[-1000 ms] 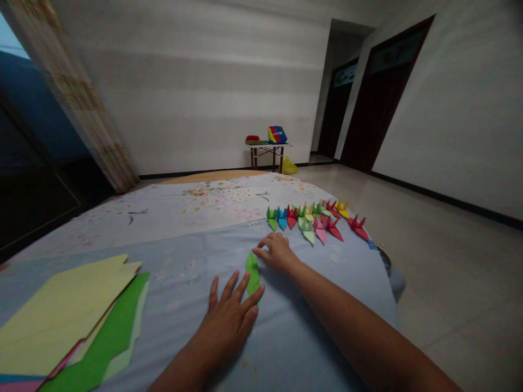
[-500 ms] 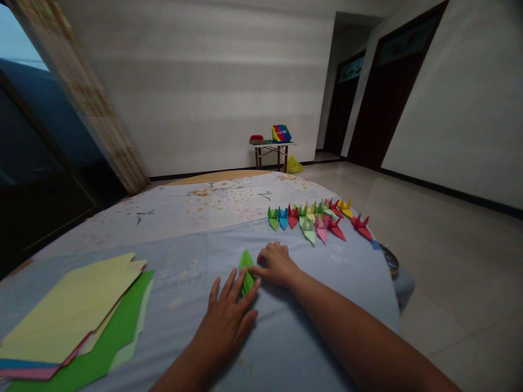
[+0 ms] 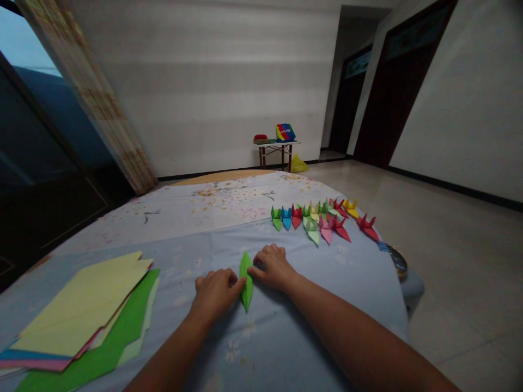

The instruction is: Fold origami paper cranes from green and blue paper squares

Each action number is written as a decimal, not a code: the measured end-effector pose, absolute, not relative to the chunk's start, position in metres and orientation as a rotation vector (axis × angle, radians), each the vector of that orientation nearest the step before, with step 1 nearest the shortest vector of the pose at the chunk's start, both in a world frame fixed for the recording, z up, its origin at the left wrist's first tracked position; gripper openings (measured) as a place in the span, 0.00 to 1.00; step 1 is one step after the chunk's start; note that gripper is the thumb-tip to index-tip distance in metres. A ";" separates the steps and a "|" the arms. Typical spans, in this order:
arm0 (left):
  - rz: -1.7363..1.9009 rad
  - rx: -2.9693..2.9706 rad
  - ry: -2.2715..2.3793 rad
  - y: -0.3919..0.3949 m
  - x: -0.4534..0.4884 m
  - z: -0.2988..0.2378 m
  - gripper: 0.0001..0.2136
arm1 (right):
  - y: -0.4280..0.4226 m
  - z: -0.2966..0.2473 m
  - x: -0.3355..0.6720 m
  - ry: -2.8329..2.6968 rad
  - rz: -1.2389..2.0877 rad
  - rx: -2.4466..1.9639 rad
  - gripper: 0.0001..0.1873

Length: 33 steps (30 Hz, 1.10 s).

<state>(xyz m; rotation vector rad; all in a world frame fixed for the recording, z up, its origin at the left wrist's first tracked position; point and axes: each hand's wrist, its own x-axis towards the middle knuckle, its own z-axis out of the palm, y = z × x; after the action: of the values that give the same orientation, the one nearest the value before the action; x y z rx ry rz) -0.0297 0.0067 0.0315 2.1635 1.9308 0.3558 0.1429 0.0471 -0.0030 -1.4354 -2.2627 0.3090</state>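
Note:
A narrow, pointed piece of folded green paper point(image 3: 245, 294) lies on the blue cloth, its long sides pointing away from me. My left hand point(image 3: 216, 293) is at its left edge, fingers curled in and the thumb tip on the paper. From the other side my right hand point(image 3: 274, 267) holds the right edge, with thumb and fingers drawn together. Fingertips partly cover the paper's middle. Beyond my right hand stand several folded paper cranes point(image 3: 326, 228) in green, blue, red, pink and yellow.
A stack of coloured paper sheets point(image 3: 81, 305), yellow on top, lies at the left. The round table point(image 3: 229, 173) carries a floral cloth. Past its right edge is a stool point(image 3: 412, 286) with a round object on it. A small side table point(image 3: 278, 144) stands by the wall.
My left hand has gone from lying flat with spread fingers over the green paper to curled fingers at its left edge, uncovering the near tip. The right hand stays at the right edge.

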 end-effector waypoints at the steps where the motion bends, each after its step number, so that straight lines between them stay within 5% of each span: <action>1: 0.367 2.158 1.925 0.007 -0.027 0.029 0.14 | 0.047 -0.003 0.143 -2.264 0.319 -1.424 0.17; 7: 0.601 2.059 1.876 0.004 -0.021 0.018 0.09 | 0.049 -0.006 0.145 -2.132 0.490 -1.283 0.14; 13: 1.145 1.871 1.519 0.005 -0.023 0.016 0.09 | 0.059 -0.009 0.143 -1.735 1.026 -0.946 0.31; 15: 1.221 1.860 1.521 0.006 -0.023 0.013 0.09 | 0.059 -0.006 0.142 -1.701 1.102 -0.858 0.25; 19: 1.342 1.801 1.568 0.008 -0.025 0.008 0.13 | 0.055 -0.001 0.143 -1.751 1.025 -0.837 0.14; 33: 1.312 2.119 1.598 0.011 -0.035 0.005 0.06 | 0.050 0.001 0.148 -1.818 0.802 -0.741 0.12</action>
<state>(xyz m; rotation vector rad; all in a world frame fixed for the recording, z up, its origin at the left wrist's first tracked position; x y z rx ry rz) -0.0353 0.0105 0.0054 2.1186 1.5985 1.3117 0.1477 0.0504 0.0011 -0.7406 -1.8183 0.8017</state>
